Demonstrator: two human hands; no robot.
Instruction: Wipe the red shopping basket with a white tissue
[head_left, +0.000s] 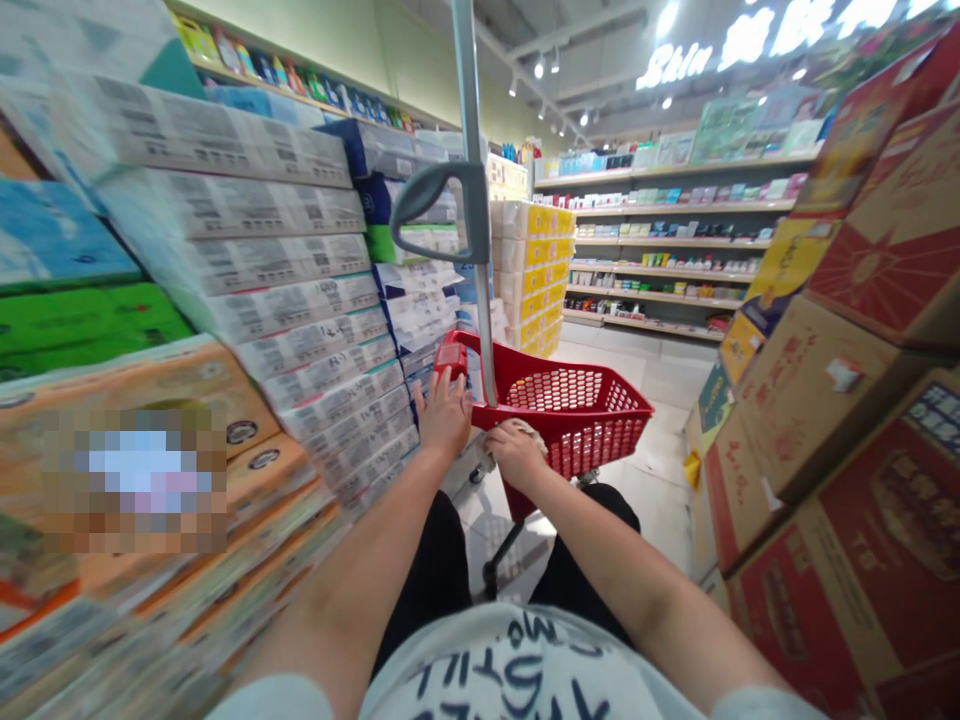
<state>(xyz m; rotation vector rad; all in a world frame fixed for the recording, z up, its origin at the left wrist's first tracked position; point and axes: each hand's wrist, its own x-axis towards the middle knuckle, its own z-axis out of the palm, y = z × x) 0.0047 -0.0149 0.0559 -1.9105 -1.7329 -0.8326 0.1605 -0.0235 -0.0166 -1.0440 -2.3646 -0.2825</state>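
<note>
A red plastic shopping basket trolley (566, 415) with lattice sides stands right in front of me, with a tall metal pole and a grey loop handle (435, 250) rising from its near end. My left hand (446, 412) lies against the near left corner of the basket, fingers spread and touching the red plastic. My right hand (516, 455) is closed around a crumpled beige cloth (537, 436), pressed to the near end wall just under the rim. Most of the cloth is hidden by the fingers.
Tall stacks of wrapped tissue packs (300, 260) rise close on the left. Cardboard cartons (802, 400) are piled close on the right. Farther off are yellow-and-white packs (536, 280) and stocked shelves (675, 240). Tiled floor (652, 370) runs between the stacks.
</note>
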